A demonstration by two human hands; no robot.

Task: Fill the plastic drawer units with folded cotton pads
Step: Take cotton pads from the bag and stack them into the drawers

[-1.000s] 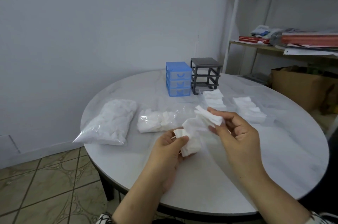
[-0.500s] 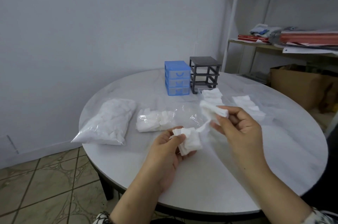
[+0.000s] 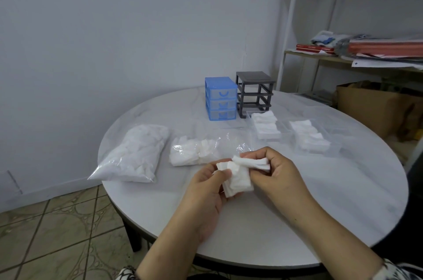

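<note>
My left hand (image 3: 207, 184) grips a small stack of white cotton pads (image 3: 238, 180) above the round white table (image 3: 332, 199). My right hand (image 3: 278, 171) pinches a folded pad (image 3: 253, 162) just over that stack. A blue drawer unit (image 3: 220, 99) with its three drawers in stands at the far side. Beside it is a grey drawer frame (image 3: 254, 93) without drawers. Two clear drawers (image 3: 266, 127) (image 3: 307, 136) holding folded pads lie in front of the frame.
A full plastic bag of pads (image 3: 135, 154) lies at the table's left edge. An opened bag with pads (image 3: 196, 152) sits beside it. A shelf with papers (image 3: 366, 51) and a cardboard box (image 3: 375, 108) stand to the right. Tiled floor lies below left.
My right hand has come back down and left, bringing its folded pad against the stack in my left hand. The left hand has stayed almost in place.
</note>
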